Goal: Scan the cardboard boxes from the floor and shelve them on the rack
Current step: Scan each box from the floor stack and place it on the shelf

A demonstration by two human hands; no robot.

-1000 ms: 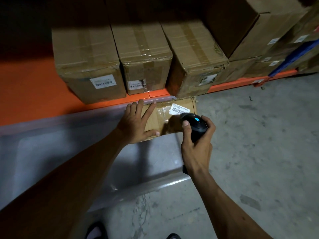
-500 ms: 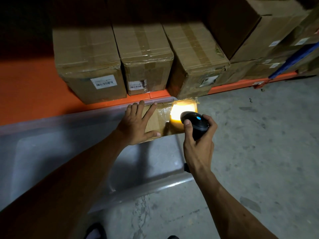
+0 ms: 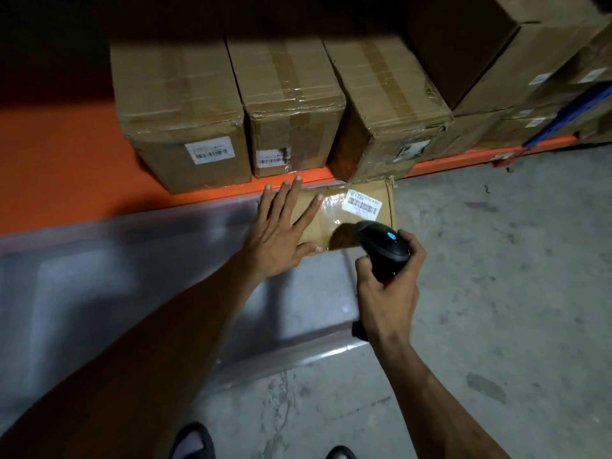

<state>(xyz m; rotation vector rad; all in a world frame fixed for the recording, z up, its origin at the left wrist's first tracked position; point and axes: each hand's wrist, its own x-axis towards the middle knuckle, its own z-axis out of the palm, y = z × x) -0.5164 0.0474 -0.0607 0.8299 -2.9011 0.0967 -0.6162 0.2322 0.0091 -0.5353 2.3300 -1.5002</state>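
A small flat cardboard box (image 3: 374, 223) with a white barcode label (image 3: 363, 205) lies at the far right corner of a clear plastic bin, just below the orange rack shelf. My left hand (image 3: 281, 233) rests flat on the box's left part, fingers spread. My right hand (image 3: 389, 286) grips a black handheld scanner (image 3: 384, 248) with a blue light on top, its head pointed at the label from close by. Three taped cardboard boxes (image 3: 291, 107) stand side by side on the orange shelf (image 3: 66, 167) behind.
The clear plastic bin (image 3: 281, 362) takes up the lower left on the concrete floor (image 3: 496, 293). More cardboard boxes (image 3: 503, 61) are stacked on the shelf at the right beside a blue rack post (image 3: 569, 117). My feet show at the bottom edge.
The scanner's bright light on the label, seen half a second ago, has gone out. My right hand has drawn the scanner slightly back from the label. My left hand stays on the box.
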